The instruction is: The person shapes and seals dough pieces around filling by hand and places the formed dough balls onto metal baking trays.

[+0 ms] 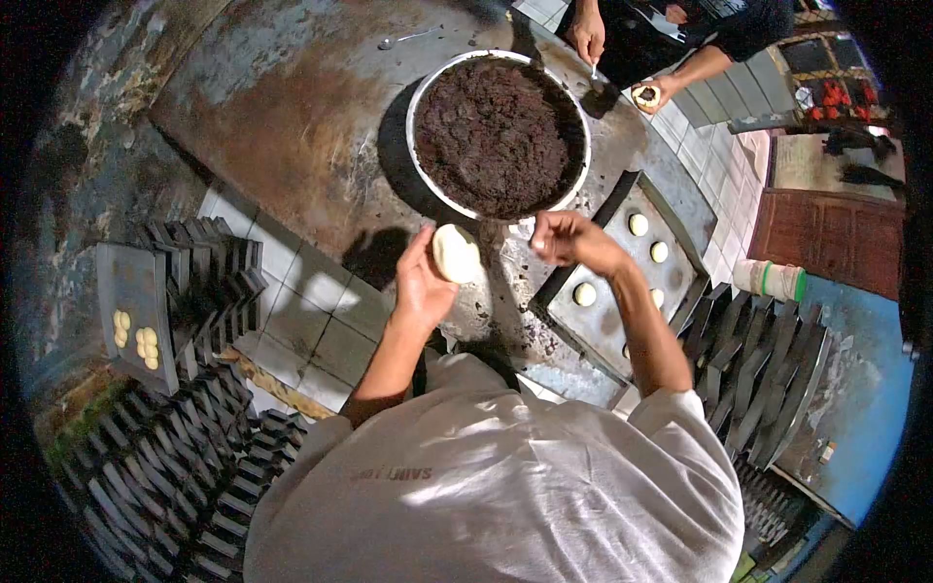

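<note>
My left hand [420, 284] holds a flattened round of pale dough [456, 255] upright, its fingers behind it and thumb at the edge. To the right, my right hand [578, 241] is raised near the front rim of a big white bowl [412, 146]. Its fingers are curled together and slightly blurred; whatever they may hold cannot be made out. Dark brown crumbly filling [498, 136] heaps up inside the bowl. A black baking tray [607, 321] with several dough balls [639, 224] lies beneath and beside my right forearm.
Across the worn metal table [282, 126], a co-worker's hand [586, 34] grips a spoon and the other hand [659, 92] holds filled dough. A spoon [408, 38] lies at the far edge. Stacked black trays [209, 291] stand left, with more trays [758, 369] at right.
</note>
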